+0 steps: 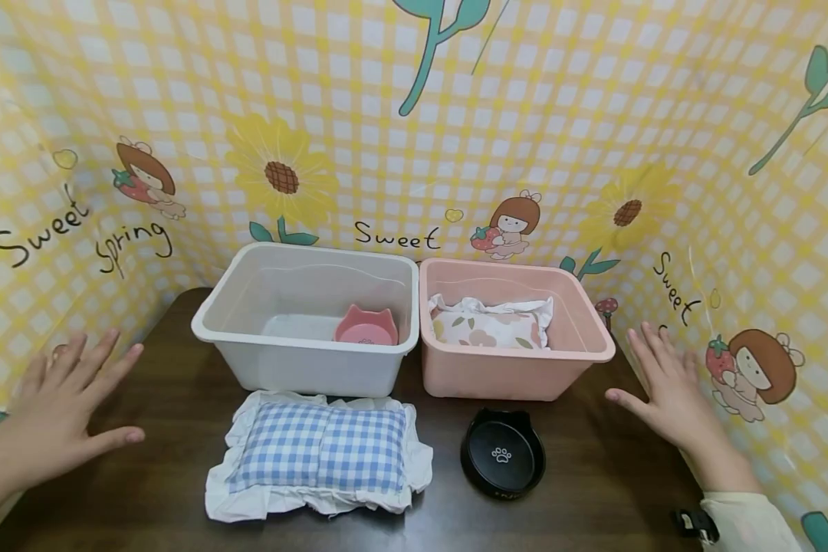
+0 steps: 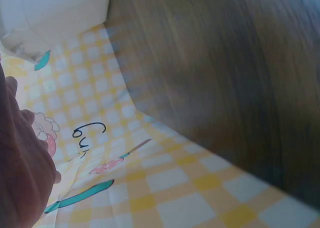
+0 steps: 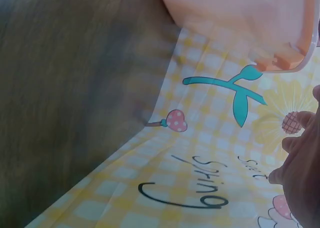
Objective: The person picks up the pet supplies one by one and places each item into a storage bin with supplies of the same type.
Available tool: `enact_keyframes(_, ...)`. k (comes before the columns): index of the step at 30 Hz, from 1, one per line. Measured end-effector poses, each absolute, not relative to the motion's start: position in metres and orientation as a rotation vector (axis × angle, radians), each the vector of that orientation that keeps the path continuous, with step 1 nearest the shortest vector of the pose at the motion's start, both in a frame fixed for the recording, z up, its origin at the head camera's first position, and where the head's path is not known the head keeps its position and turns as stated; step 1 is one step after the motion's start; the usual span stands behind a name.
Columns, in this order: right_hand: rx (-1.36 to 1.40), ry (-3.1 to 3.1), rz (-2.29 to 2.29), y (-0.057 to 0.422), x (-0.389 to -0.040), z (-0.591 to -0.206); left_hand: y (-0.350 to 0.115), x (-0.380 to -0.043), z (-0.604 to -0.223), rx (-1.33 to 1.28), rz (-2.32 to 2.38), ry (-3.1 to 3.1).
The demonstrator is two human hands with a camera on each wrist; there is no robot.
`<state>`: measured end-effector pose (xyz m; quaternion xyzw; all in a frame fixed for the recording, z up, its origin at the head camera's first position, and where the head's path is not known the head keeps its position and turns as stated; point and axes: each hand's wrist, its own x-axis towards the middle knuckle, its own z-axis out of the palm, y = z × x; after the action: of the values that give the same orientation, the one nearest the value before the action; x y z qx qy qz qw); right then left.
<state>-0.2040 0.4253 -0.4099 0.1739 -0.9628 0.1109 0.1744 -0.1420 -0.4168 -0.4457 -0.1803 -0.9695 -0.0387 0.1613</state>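
Observation:
My left hand (image 1: pixel 69 406) is at the left side of the head view, fingers spread and straight, holding nothing. On the opposite side my right hand (image 1: pixel 676 399) also has its fingers extended, beside the pink bin (image 1: pixel 504 379). A pink cat-eared bowl (image 1: pixel 367 328) sits inside the white bin (image 1: pixel 303 372). In the pink bin lies a floral pillow (image 1: pixel 490 326) with a white ruffle. A blue checked pillow (image 1: pixel 324 448) with a ruffled edge lies in front of the white bin. To its right stands a black cat-eared bowl (image 1: pixel 502 454) with a paw print.
The two bins stand side by side at the back of the dark wooden table (image 1: pixel 448 506). A yellow checked cloth (image 1: pixel 400 153) with flowers and cartoon figures hangs behind and along both sides. A black strap (image 1: pixel 695 526) shows at the right sleeve (image 1: pixel 748 521).

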Motion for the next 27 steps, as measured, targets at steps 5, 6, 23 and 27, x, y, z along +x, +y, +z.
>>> enact_keyframes(5,0.526,-2.707,0.376,0.422,-0.209,-0.41,-0.413,-0.143,-0.452,-0.587,-0.237,-2.713)
enact_keyframes(6,0.531,-2.703,0.399,0.421,-0.209,-0.41,-0.411,-0.143,-0.454,-0.593,-0.251,-2.707)
enact_keyframes(23,0.558,-2.666,0.664,0.406,-0.222,-0.408,-0.373,-0.122,-0.476,-0.7,-0.67,-2.666)
enact_keyframes(27,0.541,-2.665,0.722,0.404,-0.224,-0.407,-0.364,-0.121,-0.479,-0.706,-0.737,-2.661)
